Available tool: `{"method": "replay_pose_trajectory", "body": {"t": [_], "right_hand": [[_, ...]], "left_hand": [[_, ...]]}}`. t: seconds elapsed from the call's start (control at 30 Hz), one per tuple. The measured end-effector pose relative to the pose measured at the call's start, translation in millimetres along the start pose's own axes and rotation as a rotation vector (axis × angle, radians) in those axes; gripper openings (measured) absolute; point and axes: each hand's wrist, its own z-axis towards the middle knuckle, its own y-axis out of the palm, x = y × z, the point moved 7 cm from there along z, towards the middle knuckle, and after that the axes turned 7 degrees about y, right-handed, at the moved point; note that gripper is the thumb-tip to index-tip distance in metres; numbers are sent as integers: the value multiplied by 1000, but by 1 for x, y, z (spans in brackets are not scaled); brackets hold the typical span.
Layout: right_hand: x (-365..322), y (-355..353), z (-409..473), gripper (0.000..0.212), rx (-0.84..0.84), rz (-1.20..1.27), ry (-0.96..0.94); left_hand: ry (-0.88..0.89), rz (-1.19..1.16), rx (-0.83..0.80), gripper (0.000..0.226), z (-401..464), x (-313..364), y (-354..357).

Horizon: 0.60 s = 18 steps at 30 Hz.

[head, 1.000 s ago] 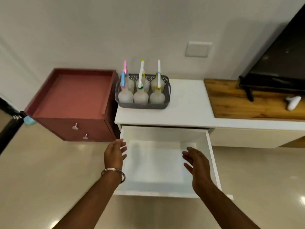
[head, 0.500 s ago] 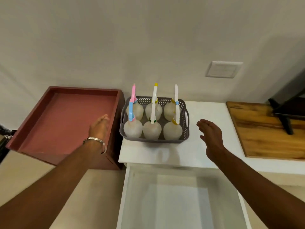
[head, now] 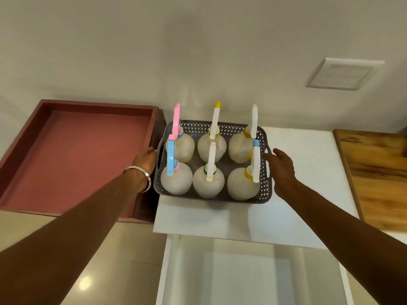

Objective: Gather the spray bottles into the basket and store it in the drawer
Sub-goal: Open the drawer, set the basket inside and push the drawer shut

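A grey perforated basket stands on the white counter near the wall. It holds several round white spray bottles with pink, blue, yellow and white spray heads. My left hand, with a metal bangle on its wrist, is at the basket's left handle. My right hand is at the right handle, fingers spread. Whether either hand grips a handle I cannot tell. The white drawer stands pulled out below the counter, nothing visible inside it.
A dark red cabinet with a recessed top stands left of the counter, right beside the basket. A wooden board lies on the counter at the right. A wall switch plate is above. Glossy floor lies lower left.
Both hands have risen from the open drawer and closed in on the two sides of the basket. The view has moved nearer the counter.
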Motion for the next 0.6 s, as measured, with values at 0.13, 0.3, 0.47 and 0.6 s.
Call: {"method": "replay_pose_trajectory", "body": {"t": [0.13,0.3,0.47,0.6], "right_hand": [[9,9,16,15,13,-58,2],[15,7,26,23,17,-93,-62],[16,5,25,24,19,-120,-68],[17,-4,13,25,25,-116,-75]], "left_hand": [[38,95,-35,27,10,-6,19],[116,158,43,19,7,-3,26],[183,252,32,25,-1,4,27],[200,263,9,25,-7,3,24]]}}
